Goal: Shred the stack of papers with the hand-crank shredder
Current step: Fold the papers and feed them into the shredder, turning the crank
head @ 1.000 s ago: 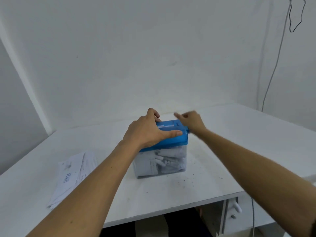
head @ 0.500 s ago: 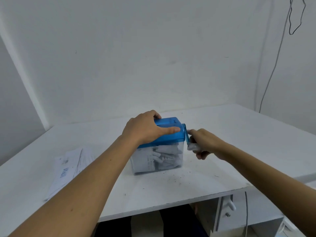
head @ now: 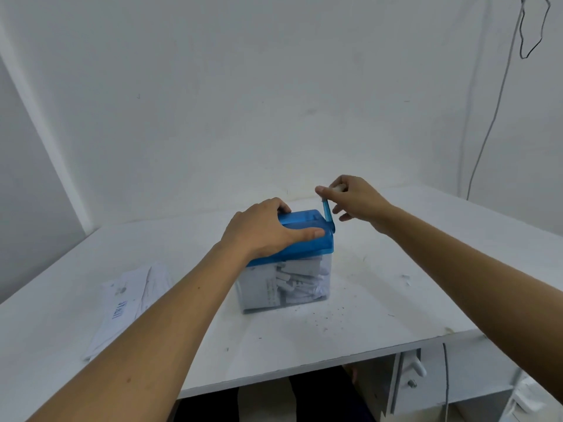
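A small hand-crank shredder stands mid-table: a blue lid [head: 316, 242] on a clear bin [head: 292, 287] packed with white paper shreds. My left hand [head: 268, 231] rests on the lid, fingers curled over its far edge and thumb along the near side. The blue crank arm [head: 327, 213] points upward at the lid's right end. My right hand [head: 353, 196] pinches the white crank knob at the top of that arm. A stack of printed white papers [head: 128, 303] lies flat to the left of the shredder, untouched.
The white table [head: 380, 303] carries small paper specks to the right of the bin. Its front edge runs close to me, with a white drawer unit [head: 426, 379] underneath at right. Two white walls meet behind; a thin cable [head: 493, 117] hangs at right.
My right hand has turned the crank: from up at the lid's far side, down beside the bin half a second ago, and back up to the top now. My left hand stayed on the lid.
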`<control>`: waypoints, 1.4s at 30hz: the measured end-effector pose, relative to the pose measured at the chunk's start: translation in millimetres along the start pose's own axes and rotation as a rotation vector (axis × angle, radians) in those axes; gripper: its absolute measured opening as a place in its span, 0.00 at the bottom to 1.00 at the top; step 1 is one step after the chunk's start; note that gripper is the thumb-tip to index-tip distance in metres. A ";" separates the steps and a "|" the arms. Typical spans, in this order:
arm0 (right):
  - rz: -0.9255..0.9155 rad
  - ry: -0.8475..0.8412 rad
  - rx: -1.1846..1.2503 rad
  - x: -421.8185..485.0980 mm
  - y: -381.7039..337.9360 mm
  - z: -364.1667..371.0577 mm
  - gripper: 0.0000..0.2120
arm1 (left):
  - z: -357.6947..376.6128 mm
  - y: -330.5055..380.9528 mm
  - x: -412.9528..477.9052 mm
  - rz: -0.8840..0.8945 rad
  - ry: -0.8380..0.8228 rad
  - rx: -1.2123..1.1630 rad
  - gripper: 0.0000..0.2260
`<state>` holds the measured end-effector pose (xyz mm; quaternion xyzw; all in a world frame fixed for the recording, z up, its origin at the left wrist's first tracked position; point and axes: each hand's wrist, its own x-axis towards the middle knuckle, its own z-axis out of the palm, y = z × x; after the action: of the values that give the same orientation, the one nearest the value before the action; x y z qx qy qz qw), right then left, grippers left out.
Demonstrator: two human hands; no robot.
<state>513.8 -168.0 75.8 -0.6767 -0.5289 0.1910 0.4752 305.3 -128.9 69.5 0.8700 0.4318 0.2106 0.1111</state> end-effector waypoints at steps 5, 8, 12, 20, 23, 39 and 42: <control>0.208 -0.098 -0.070 11.3 27.6 21.2 0.18 | 0.3 -0.2 1.0 0.004 -0.010 0.022 0.35; 0.294 -0.217 -0.167 12.4 37.5 20.7 0.13 | 0.0 -0.3 0.6 0.000 -0.022 0.027 0.35; 0.273 -0.185 -0.274 13.7 35.1 14.6 0.09 | -2.0 1.2 2.3 -0.028 -0.065 0.037 0.36; 0.009 -0.052 -0.124 18.3 -31.1 3.8 0.06 | -28.4 -2.8 16.6 -0.081 -0.061 -0.306 0.31; -0.080 -0.108 -0.132 14.7 -61.6 17.1 0.07 | -50.4 -16.1 13.4 -0.092 0.098 -0.340 0.20; -0.514 -0.368 -0.405 -54.1 -150.1 195.2 0.05 | -85.5 -221.3 -94.3 -0.450 0.217 -0.287 0.04; -0.439 -0.459 -0.439 -68.3 -134.2 241.1 0.09 | -63.4 -258.2 -120.6 -0.504 0.057 -0.193 0.04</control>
<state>233.4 -124.4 58.0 -0.5726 -0.7821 0.1136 0.2180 29.1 -68.8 -3.7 0.7141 0.6157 0.2410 0.2300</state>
